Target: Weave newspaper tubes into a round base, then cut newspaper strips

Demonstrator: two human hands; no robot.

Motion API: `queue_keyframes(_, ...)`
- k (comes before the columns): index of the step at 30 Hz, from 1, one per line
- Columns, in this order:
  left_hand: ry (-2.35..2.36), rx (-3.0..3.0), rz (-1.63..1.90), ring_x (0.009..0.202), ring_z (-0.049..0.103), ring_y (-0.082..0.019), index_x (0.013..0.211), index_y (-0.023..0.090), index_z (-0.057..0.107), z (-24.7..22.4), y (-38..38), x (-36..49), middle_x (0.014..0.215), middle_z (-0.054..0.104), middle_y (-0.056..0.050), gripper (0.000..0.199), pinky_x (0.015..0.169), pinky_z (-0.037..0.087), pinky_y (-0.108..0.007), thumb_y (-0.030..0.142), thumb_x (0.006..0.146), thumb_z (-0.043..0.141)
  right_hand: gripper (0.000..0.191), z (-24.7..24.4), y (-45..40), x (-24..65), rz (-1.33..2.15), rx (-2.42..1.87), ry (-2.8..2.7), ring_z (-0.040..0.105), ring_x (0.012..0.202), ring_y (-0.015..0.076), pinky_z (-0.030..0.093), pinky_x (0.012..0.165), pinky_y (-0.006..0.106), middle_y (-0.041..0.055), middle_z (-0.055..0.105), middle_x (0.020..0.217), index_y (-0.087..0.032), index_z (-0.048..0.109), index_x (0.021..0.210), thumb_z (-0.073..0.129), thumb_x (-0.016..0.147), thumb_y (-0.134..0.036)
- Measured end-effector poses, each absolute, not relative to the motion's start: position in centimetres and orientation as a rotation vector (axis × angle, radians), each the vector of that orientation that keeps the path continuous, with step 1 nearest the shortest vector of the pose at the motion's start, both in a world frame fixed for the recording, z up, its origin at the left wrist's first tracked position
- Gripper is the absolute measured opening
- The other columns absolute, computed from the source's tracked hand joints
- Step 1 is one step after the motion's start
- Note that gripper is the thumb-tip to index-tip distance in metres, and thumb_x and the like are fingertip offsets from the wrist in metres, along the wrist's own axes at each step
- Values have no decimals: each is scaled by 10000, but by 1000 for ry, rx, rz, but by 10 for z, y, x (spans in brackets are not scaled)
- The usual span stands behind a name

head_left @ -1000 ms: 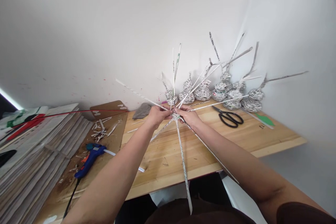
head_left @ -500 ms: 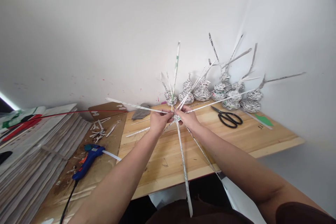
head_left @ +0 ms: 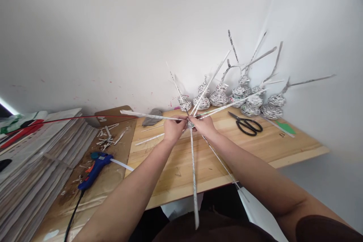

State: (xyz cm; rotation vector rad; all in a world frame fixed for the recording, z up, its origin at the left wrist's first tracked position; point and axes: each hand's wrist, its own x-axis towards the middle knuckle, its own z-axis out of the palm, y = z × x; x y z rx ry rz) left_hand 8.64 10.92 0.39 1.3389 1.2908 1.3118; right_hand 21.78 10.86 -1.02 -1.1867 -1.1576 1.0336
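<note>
Above the wooden board, both hands meet at the small woven hub of a star of rolled paper strips (head_left: 194,170). My left hand (head_left: 173,128) pinches the hub's left side, one strip jutting out past it to the left. From the other side my right hand (head_left: 206,125) grips with the thumb on top, close to where the strips cross. Several strips fan out upward, to the right and down toward my lap. The fingers cover much of the hub, so its weave is only partly visible.
Several woven paper gourd shapes (head_left: 219,96) stand along the wall. Black-handled scissors (head_left: 246,125) lie on the wooden board (head_left: 272,147). To the left are a blue glue gun (head_left: 96,170), paper scraps (head_left: 107,138) and a tall stack of paper (head_left: 42,159). A grey cloth (head_left: 152,118) lies behind.
The strip that stood straight up has swung down to the right. Another now leans left near the wall, and the bottom strip's end has shifted left. Both hands stay at the hub.
</note>
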Motion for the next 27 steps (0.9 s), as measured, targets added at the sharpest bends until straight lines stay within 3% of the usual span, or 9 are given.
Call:
queue_keyframes(6, 1142, 905, 1232, 607, 629, -108, 664, 113, 702, 13, 112, 80, 655, 675, -16, 164, 628, 560, -236, 77, 579, 837, 177, -7, 108, 217, 1033, -1179, -1167, 597, 505, 137, 492, 384, 214, 13, 646, 624, -176, 676, 728, 685, 748, -351)
queue_keyframes(13, 1171, 927, 1182, 582, 604, -94, 677, 107, 693, 18, 111, 82, 648, 670, -19, 287, 601, 536, -216, 162, 492, 906, 202, -7, 107, 219, 1037, -1140, -1208, 556, 460, 123, 477, 378, 216, -2, 614, 580, -176, 648, 692, 672, 764, -364)
queue_keyframes(20, 1120, 1208, 1293, 515, 540, -88, 784, 151, 664, 9, 109, 86, 570, 595, 34, 311, 561, 508, -235, 218, 538, 843, 314, -5, 108, 218, 1031, -1206, -1165, 519, 392, 115, 428, 347, 211, -11, 566, 478, -162, 605, 570, 697, 764, -392)
queue_keyframes(24, 1009, 1317, 1410, 472, 470, -63, 686, 164, 594, 6, 108, 90, 554, 552, 50, 260, 479, 406, -190, 236, 554, 807, 310, -1, 107, 216, 1056, -1226, -1106, 502, 384, 103, 423, 355, 204, -25, 554, 463, -164, 584, 565, 695, 767, -370)
queue_keyframes(27, 1027, 1241, 1412, 477, 486, -70, 714, 169, 593, 8, 107, 90, 551, 554, 53, 301, 478, 402, -191, 260, 543, 823, 313, 0, 107, 216, 1081, -1217, -1060, 511, 399, 103, 421, 361, 202, -23, 570, 480, -169, 577, 570, 711, 756, -382)
